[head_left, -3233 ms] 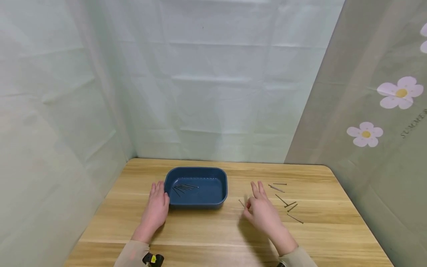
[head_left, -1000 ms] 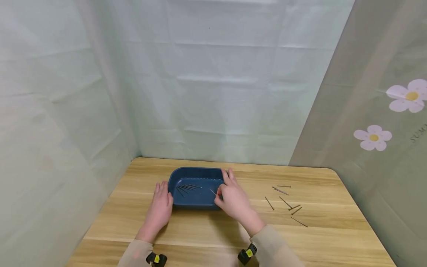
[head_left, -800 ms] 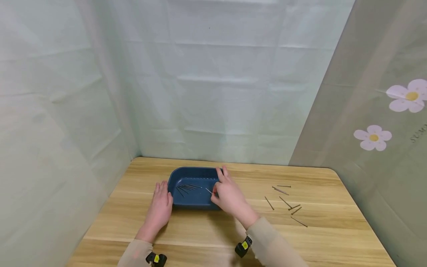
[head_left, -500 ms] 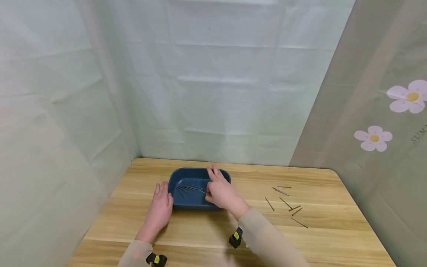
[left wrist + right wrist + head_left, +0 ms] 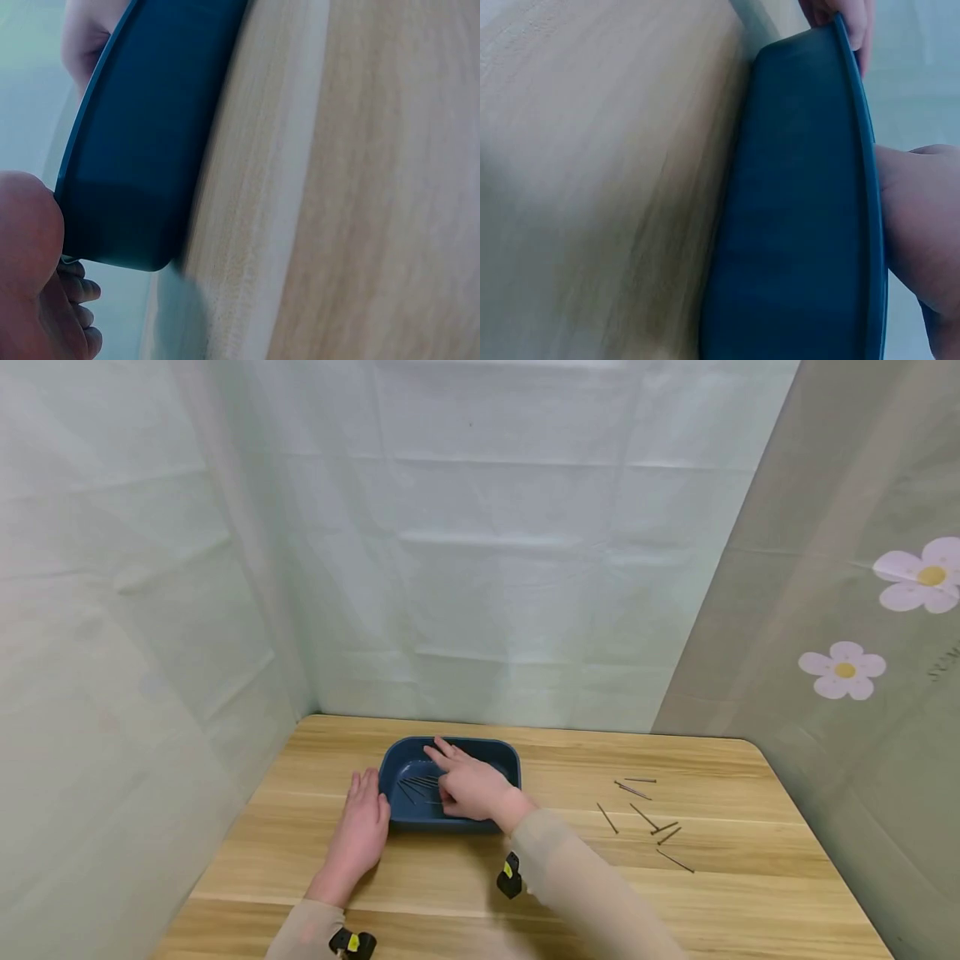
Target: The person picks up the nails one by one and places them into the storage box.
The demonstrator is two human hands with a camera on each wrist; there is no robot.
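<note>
In the head view's lower centre, the right hand [image 5: 468,787] reaches into the blue tray [image 5: 505,760] over the nails [image 5: 417,784]; its grip is hidden. The left hand [image 5: 362,821] lies flat against the tray's left wall. Best to release low, tray steadied.

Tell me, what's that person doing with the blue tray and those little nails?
The person's right hand reaches into the blue tray, over the nails lying inside; whether it holds one is hidden. The left hand rests flat on the wooden table against the tray's left side. Six loose nails lie on the table to the right.
</note>
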